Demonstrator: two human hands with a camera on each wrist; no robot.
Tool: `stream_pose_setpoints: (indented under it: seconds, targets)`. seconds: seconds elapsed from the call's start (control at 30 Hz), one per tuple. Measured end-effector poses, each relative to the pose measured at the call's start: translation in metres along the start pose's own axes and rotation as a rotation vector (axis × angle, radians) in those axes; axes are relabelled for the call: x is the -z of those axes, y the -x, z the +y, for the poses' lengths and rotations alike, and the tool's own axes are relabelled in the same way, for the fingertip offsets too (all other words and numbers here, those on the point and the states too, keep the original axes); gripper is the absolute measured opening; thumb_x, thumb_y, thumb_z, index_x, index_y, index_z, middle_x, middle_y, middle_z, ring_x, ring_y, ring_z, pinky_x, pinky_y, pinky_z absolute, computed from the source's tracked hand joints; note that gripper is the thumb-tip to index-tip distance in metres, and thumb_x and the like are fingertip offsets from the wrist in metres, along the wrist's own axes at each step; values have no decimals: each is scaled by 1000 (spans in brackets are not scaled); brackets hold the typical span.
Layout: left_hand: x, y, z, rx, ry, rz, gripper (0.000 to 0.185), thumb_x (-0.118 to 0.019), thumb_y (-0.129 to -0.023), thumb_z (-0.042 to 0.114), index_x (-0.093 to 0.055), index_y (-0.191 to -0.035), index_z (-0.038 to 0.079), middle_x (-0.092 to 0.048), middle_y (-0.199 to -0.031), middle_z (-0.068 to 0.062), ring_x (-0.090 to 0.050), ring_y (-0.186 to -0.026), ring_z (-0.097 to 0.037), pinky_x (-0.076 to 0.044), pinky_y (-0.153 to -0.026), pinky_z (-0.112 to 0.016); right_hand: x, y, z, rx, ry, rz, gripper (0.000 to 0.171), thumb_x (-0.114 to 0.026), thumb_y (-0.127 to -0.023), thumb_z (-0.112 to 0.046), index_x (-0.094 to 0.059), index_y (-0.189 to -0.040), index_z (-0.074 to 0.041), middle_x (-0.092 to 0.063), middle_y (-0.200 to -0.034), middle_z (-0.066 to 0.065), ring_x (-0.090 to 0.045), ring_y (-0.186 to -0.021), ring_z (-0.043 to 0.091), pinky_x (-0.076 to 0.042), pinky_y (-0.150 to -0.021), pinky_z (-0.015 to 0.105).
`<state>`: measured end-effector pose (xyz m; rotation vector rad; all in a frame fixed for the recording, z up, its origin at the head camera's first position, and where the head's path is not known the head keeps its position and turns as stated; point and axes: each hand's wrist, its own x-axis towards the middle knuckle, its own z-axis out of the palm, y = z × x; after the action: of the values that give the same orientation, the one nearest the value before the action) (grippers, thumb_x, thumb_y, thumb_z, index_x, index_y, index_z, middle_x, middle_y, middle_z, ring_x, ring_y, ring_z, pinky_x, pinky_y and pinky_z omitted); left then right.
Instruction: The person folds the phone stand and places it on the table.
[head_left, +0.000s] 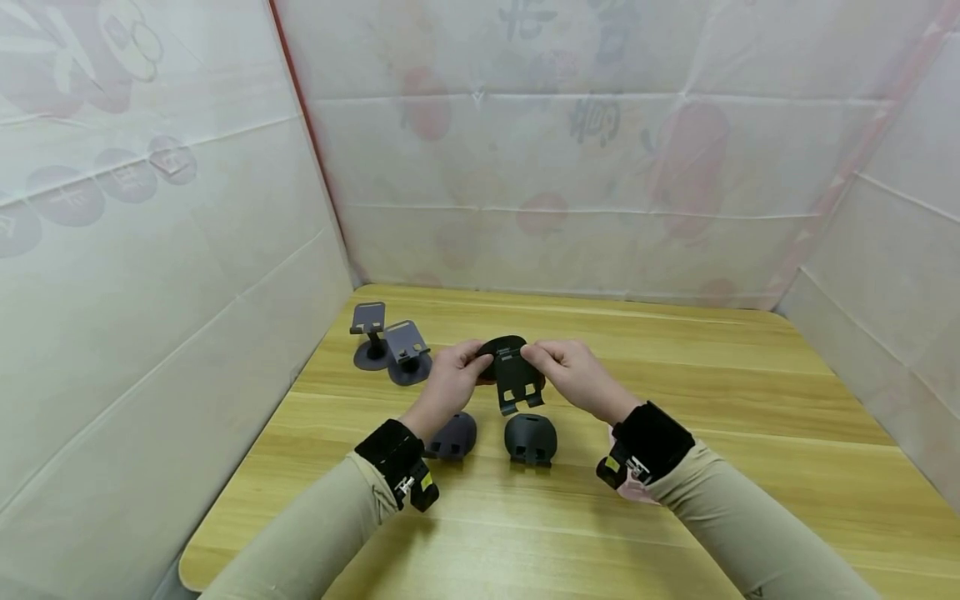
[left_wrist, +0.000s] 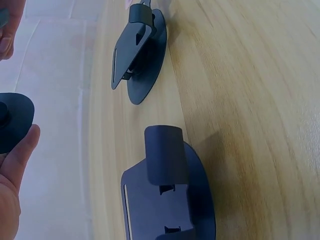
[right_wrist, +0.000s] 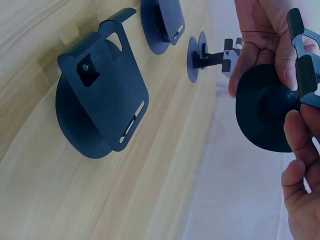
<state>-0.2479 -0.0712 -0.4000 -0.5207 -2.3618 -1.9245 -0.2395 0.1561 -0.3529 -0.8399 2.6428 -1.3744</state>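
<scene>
Both hands hold a dark green-black phone stand [head_left: 517, 379] above the table. My left hand [head_left: 452, 377] grips its rounded base [right_wrist: 260, 107], thumb on one face. The right hand [head_left: 583, 379] pinches the stand near the top of its slotted plate, which hangs down with two hooked lips at its lower end. Below them, two folded phone stands lie on the table: a dark one [head_left: 531, 437] and a purple-grey one [head_left: 459, 433] nearer the left wrist. In the left wrist view, the held stand is mostly cut off.
Two purple-grey stands, one at the back [head_left: 369, 321] and one just in front [head_left: 407, 340], are unfolded upright at the left. A pink object [head_left: 637, 492] lies partly hidden beneath the right wrist. Printed fabric walls [head_left: 570, 192] enclose the wooden table [head_left: 675, 358] at the back and sides.
</scene>
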Motion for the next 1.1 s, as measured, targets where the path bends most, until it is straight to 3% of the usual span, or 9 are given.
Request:
stream_pose_setpoints:
  seconds: [0.17, 0.37, 0.63, 0.9, 1.1]
  targets:
    - [0, 1, 1, -28, -34, -10, 19, -56, -106, 10, -72, -112, 3, -71, -106, -13, -73, -95, -27, -62, -84, -35, -1, 0, 1, -42, -50, -6, 47, -45, -109, -48, -65, -81, -16, -48, -69, 5, -35, -60, 21, -32, -61, 32]
    - [0, 2, 3, -47, -68, -14, 19, -56, -106, 10, -72, -113, 4, -71, -106, -13, -72, -95, -25, -61, -87, -41, -1, -2, 3, -102, -91, -20, 53, -46, -106, -54, -64, -79, -13, -51, -70, 8, -37, -62, 23, -34, -62, 34]
    - [-1, 3, 6, -42, -117, -13, 19, -56, -106, 9, -72, -113, 3, -72, -107, -14, -73, -96, -27, -62, -83, -35, -2, -4, 4, -146, -132, -31, 53, -48, -105, -56, -69, -85, -12, -63, -80, 10, -52, -72, 30, -45, -69, 37]
    - [-2, 3, 6, -86, -175, -13, 19, -56, -105, 7, -72, -115, 2, -73, -108, -15, -73, -96, -28, -62, -84, -44, -5, -4, 6, -181, -187, -38, 54, -51, -104, -55, -67, -81, -9, -59, -73, 9, -49, -66, 26, -45, -65, 38]
    - [-2, 4, 5, -129, -235, -5, 18, -57, -104, 6, -74, -110, 4, -75, -102, -12, -73, -91, -26, -62, -81, -43, -7, -5, 9, -229, -212, -45, 55, -52, -103, -57, -66, -79, -9, -56, -69, 6, -51, -68, 26, -44, -67, 36]
